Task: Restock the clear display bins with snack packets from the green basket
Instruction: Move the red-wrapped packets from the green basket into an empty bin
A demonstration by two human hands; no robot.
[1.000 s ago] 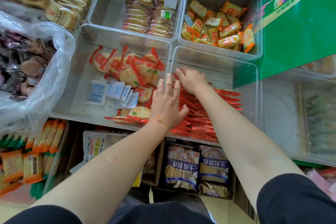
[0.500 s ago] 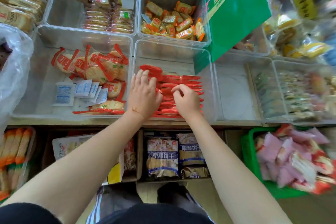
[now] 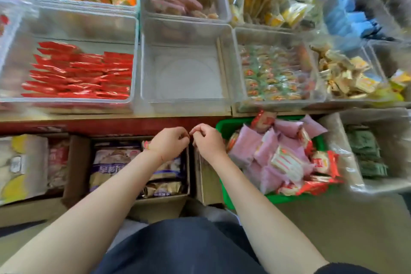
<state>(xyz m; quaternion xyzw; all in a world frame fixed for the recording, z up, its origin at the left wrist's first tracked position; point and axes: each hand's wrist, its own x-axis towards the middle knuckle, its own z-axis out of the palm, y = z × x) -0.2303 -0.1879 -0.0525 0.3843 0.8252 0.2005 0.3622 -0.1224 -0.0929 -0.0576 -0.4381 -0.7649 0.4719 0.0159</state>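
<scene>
The green basket (image 3: 280,198) sits low on the right, piled with pink packets (image 3: 249,147) and red-and-white ones (image 3: 320,163). On the shelf above, a clear bin (image 3: 66,24) at the left holds rows of red packets (image 3: 77,73). Right of it stands a clear bin (image 3: 186,73) with nothing inside. My left hand (image 3: 170,143) and my right hand (image 3: 208,141) hover side by side below the shelf's front edge, just left of the basket. Both have curled fingers, fingertips nearly meeting, and hold nothing that I can see.
More clear bins of mixed snacks (image 3: 273,73) fill the shelf to the right and behind. Below the shelf, cardboard boxes (image 3: 155,207) hold bagged biscuits (image 3: 106,162). A clear bin of green packets (image 3: 367,153) stands right of the basket.
Both hands have left the red packets bin and drawn back below the shelf edge. The view has swung right, bringing the basket and the bare bin into view.
</scene>
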